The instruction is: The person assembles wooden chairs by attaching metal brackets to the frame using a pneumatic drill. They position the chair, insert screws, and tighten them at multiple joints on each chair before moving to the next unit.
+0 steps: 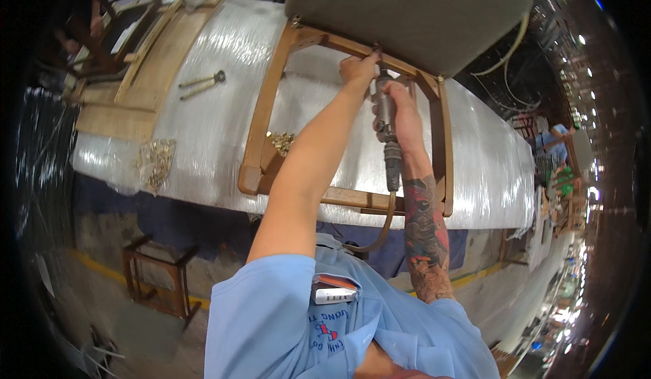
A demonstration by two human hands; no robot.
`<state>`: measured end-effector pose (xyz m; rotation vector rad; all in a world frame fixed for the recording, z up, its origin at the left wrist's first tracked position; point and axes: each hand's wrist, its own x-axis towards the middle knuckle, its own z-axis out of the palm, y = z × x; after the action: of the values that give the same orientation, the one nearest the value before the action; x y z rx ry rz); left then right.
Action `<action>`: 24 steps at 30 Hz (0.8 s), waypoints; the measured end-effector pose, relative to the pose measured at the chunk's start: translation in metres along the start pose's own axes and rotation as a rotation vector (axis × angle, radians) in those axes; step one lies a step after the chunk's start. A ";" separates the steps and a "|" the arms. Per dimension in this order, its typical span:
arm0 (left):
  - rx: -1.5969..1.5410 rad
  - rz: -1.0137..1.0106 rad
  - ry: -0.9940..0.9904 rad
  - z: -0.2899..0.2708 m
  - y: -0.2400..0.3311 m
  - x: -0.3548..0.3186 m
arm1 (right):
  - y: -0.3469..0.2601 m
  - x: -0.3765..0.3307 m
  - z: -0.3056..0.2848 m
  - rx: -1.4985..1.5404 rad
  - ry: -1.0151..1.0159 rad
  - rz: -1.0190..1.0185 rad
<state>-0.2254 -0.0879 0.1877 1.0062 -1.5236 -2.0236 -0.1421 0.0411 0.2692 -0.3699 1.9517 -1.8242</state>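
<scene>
My right hand [404, 116] is wrapped round a grey air screwdriver [385, 107], whose hose [388, 226] runs back toward my body. Its tip points at the far rail of a wooden chair frame [270, 101] lying on the bench. At that rail, beside the tool's tip, my left hand [359, 68] has its fingers pinched together; what they hold is too small to make out. Beyond the rail rises a grey-brown padded panel [413, 12]. Inside the frame, partly behind my left forearm, is a small heap of brass-coloured screws [280, 141].
Plastic film [210, 128] covers the bench. Pincers [203, 84] and a clear bag of brass-coloured fittings [156, 158] lie to the left, near a plywood board [129, 118]. A wooden chair [159, 280] stands on the floor at left. A co-worker [553, 141] is far right.
</scene>
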 end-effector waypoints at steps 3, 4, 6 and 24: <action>-0.048 -0.031 -0.027 0.002 -0.016 0.029 | 0.004 0.005 0.000 -0.050 -0.010 -0.081; -0.037 -0.048 -0.061 0.015 -0.012 0.009 | 0.018 0.008 -0.015 -0.091 0.038 -0.189; -0.091 -0.086 -0.141 0.025 -0.011 -0.005 | 0.038 0.016 -0.030 -0.190 0.082 -0.280; -0.565 -0.291 -0.574 -0.003 0.098 -0.137 | -0.089 -0.228 -0.038 -0.963 0.325 -0.680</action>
<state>-0.1428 -0.0258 0.3209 0.4537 -0.9392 -2.8954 0.0279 0.1756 0.3890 -1.2062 3.1320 -1.1270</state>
